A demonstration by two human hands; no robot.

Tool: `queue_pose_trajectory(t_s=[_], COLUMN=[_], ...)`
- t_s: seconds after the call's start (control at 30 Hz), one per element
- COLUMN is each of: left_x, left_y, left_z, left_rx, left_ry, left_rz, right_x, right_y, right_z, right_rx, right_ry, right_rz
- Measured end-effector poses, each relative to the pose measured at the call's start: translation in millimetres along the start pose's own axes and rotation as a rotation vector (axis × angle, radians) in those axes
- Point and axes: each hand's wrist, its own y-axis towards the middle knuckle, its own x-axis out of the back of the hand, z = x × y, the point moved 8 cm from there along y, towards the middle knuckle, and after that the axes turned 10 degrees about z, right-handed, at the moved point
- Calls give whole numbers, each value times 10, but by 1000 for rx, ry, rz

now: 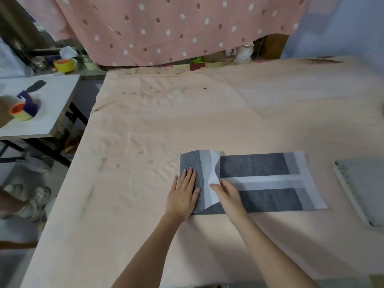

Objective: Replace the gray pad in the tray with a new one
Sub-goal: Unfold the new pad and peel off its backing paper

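**Gray pad half-folded on the peach cloth, tray off to the side**

Gray and white, the pad [257, 181] lies spread on a peach cloth [187, 113] that covers the work surface, in front of the person and not in the tray. Its left end is turned over onto itself, showing a plain gray back and a loose white flap. The rest lies flat, two dark gray panels parted by a pale strip, with a white border at the right end.

The left hand [184, 194] rests flat on the folded-over part, fingers straight and spread, pressing down and gripping nothing. The right hand [226, 194] sits just beside it with its fingertips on the white flap's edge; whether it pinches the flap or only touches it, I cannot tell from here.

The tray [361, 190] lies near the right edge of the cloth, apart from the pad, pale-rimmed and only partly in sight.

To the left stands a small white table [52, 104] carrying a tape dispenser [25, 107] with a yellowish roll. Behind the cloth hangs a pink curtain [166, 28] dotted with white and brown.
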Motion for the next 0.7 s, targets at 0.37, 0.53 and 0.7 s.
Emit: queue_pose_trajectory(t_s=[0.37,0.53,0.7], left_x=[-157,-157,-79], left_y=[46,49,28], left_z=[-197,-162,-204], left_rx=[-48,-47,-44], left_ry=[2,18,37], left_rz=[10,9,2], right_x=[616,655,578], right_y=[206,653,972], right_z=[-169,21,160], right_rx=[-20,-70,-92], right_ry=[-105,-281,-208], right_rz=[-259,-144,-12])
